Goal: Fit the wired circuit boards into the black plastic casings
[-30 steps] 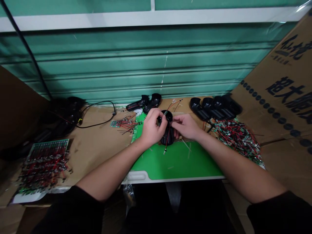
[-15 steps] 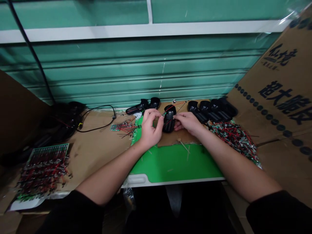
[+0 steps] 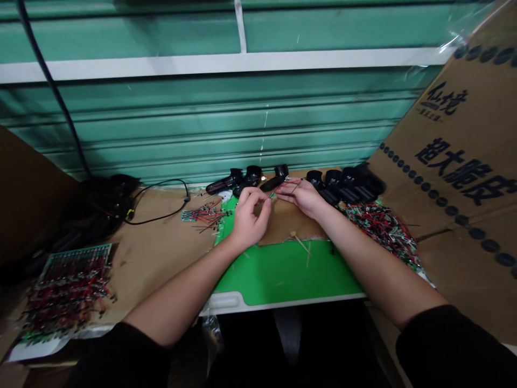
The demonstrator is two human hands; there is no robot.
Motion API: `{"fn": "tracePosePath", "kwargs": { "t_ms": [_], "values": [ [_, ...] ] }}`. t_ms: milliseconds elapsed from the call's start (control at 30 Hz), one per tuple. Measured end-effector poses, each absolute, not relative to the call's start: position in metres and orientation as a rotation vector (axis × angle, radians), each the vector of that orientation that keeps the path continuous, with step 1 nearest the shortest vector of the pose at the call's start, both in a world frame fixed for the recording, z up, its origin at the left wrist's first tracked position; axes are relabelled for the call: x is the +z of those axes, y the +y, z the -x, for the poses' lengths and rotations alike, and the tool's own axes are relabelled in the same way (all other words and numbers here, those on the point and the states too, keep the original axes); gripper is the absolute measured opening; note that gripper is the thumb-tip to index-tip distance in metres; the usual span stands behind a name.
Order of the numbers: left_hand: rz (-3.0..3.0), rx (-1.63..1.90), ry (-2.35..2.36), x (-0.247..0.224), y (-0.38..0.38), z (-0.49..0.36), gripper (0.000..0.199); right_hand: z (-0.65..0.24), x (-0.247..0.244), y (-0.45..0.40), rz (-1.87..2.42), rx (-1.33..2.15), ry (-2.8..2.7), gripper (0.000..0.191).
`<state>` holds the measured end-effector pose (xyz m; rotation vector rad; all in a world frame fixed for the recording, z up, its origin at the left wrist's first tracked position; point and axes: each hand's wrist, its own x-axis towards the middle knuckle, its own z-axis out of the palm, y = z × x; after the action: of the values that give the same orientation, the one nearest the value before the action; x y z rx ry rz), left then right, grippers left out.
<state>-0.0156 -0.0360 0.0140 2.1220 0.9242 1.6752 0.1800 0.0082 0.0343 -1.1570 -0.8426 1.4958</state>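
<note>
Clearly, my left hand (image 3: pixel 249 218) pinches a small wired board (image 3: pixel 273 196) at the fingertips; whether my right hand (image 3: pixel 305 198), beside it, grips anything, I cannot tell.

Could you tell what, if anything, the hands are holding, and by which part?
The left hand seems to pinch a small wired green board by one end. Whether the right hand grips anything cannot be told.
</note>
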Motion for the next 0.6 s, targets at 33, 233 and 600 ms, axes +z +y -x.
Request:
{"fn": "tracePosePath", "kwargs": {
  "t_ms": [33, 233, 600],
  "values": [
    [-2.123, 1.664, 0.933, 0.014, -0.036, 0.016, 0.016, -0.180, 0.033, 0.009, 1.152, 1.500, -0.858, 0.039],
    [-2.106, 1.643, 0.986, 0.014, -0.035, 0.016, 0.019, -0.196, 0.044, 0.005, 1.629, 1.117, -1.379, 0.044],
    [-2.024, 1.593, 1.008, 0.013, -0.033, 0.016, 0.023, -0.252, 0.067, -0.024, 2.280, -0.041, -2.111, 0.050]
  ]
}}
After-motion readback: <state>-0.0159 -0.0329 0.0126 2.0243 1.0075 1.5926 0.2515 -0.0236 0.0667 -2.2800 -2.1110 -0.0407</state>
